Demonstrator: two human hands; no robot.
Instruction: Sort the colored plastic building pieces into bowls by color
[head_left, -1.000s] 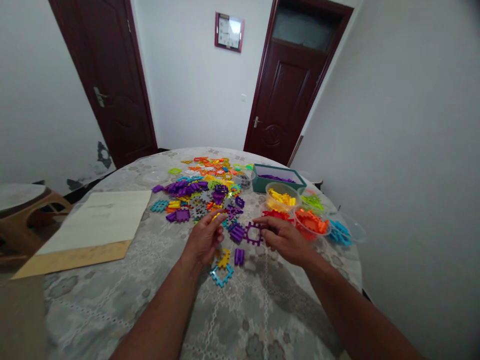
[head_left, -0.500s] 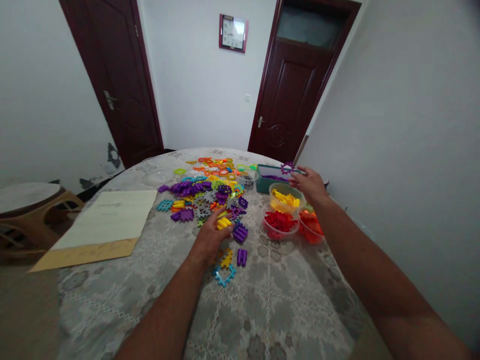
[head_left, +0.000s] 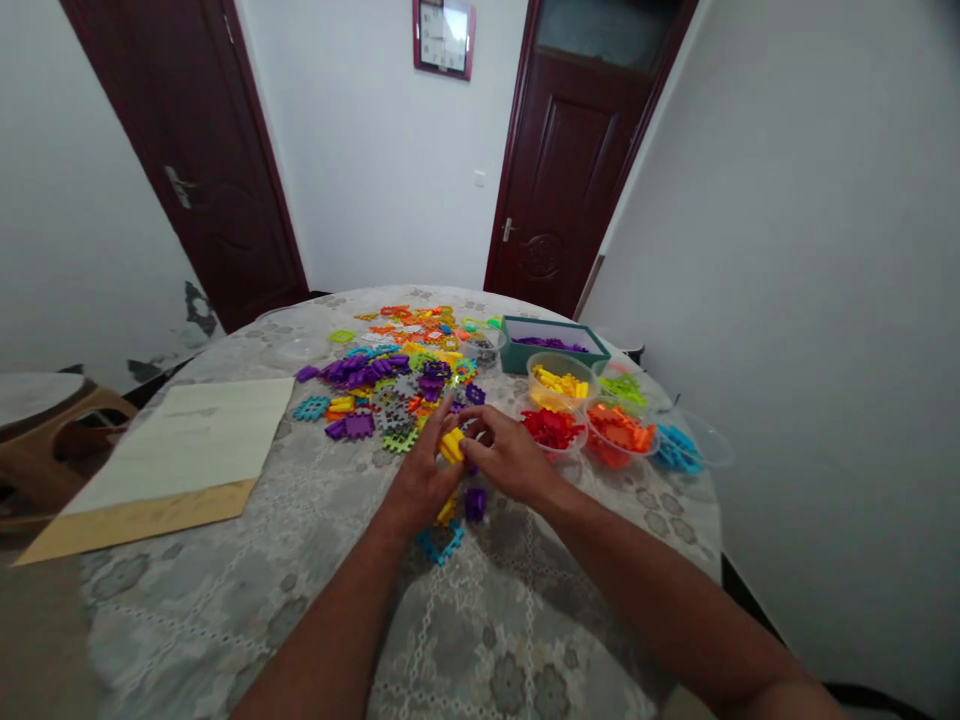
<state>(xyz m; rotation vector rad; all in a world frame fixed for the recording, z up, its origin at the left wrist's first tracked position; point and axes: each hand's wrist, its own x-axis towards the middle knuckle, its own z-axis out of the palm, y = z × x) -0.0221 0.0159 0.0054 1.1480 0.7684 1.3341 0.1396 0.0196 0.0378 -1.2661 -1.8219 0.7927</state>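
Observation:
My left hand (head_left: 421, 478) is closed on a yellow plastic piece (head_left: 452, 444) a little above the round table (head_left: 525, 620). My right hand (head_left: 508, 462) has come up against that piece from the right, its fingers curled toward it. Under the hands lie a purple piece (head_left: 475, 503), a yellow piece (head_left: 447, 512) and a blue frame piece (head_left: 442, 545). A heap of loose coloured pieces (head_left: 390, 375) spreads just beyond.
At the right stand a teal box (head_left: 553, 345) with purple pieces and clear bowls of yellow (head_left: 559, 382), red (head_left: 551, 427), orange (head_left: 619, 432), green (head_left: 624, 388) and blue (head_left: 679, 448) pieces. A paper sheet on cardboard (head_left: 180, 440) lies left. A wooden stool (head_left: 52, 430) stands off the table's left edge.
My right hand carried a purple frame piece to the teal box, then came back to the middle. My left hand took up the yellow piece and now both hands meet at it.

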